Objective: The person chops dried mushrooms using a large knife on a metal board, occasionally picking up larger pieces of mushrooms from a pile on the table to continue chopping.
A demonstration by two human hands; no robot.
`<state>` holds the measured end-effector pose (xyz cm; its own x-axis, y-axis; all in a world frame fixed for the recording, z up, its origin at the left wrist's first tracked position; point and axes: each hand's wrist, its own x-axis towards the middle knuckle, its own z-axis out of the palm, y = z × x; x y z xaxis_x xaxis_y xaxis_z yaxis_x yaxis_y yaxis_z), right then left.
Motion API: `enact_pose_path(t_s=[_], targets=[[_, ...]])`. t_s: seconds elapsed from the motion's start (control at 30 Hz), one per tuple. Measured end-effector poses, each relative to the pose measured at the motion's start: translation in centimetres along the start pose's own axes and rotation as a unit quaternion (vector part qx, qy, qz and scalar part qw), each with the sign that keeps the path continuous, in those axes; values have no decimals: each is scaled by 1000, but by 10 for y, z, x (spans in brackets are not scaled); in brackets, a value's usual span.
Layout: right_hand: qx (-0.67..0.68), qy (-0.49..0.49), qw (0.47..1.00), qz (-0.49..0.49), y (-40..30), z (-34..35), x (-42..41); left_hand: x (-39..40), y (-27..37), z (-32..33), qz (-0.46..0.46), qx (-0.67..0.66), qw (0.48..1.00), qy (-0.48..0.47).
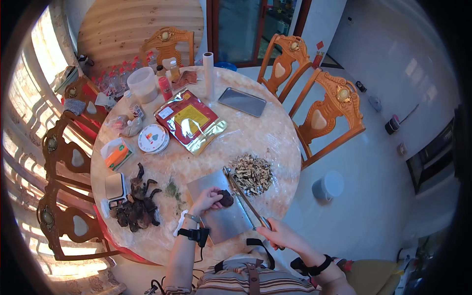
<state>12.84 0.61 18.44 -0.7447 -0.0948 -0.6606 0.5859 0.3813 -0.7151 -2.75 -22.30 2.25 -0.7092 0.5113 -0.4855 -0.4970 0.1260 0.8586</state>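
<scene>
My left hand (211, 199) grips a dark, lumpy dried piece (225, 198) above a metal board (221, 225). My right hand (273, 233) is closed around the handle of a long hinged blade (246, 199), which slants up and left along the board's right side to a pivot at the far end. Beyond the blade lies a heap of thin pale and dark slices (253, 173). On the left is a pile of dark, gnarled dried pieces (139, 206), with some green crumbs (172, 191) between it and the board.
The round table (236, 140) has clear film over parts of it. Farther back are a red and gold foil bag (190, 120), stacked plates (152, 139), a metal tray (242, 101), a film roll (208, 77) and a plastic tub (143, 85). At left sits a small scale (115, 185). Carved chairs (328, 110) surround the table.
</scene>
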Motion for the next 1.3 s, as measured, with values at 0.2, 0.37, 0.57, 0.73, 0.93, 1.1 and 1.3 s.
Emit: enact_pose_path(t_s=[0.2, 0.37, 0.57, 0.73, 0.93, 1.1, 1.3], targets=[[-30, -18, 999, 11, -28, -9, -7, 7, 1, 19, 58, -59, 994, 76], [-74, 9, 997, 19, -31, -5, -4, 21, -11, 32, 88, -81, 978, 173], [-215, 97, 971, -50, 17, 19, 6, 22, -13, 40, 114, -85, 954, 265], [-192, 161, 967, -46, 129, 55, 56, 21, -4, 43, 107, -53, 958, 261], [-143, 132, 980, -42, 56, 32, 12, 18, -8, 37, 94, -107, 960, 242], [-66, 44, 997, 2, -23, -1, -3, 14, -1, 34, 82, -152, 955, 240], [-90, -12, 994, 60, -51, -15, -6, 24, -6, 42, 80, -149, 957, 234]])
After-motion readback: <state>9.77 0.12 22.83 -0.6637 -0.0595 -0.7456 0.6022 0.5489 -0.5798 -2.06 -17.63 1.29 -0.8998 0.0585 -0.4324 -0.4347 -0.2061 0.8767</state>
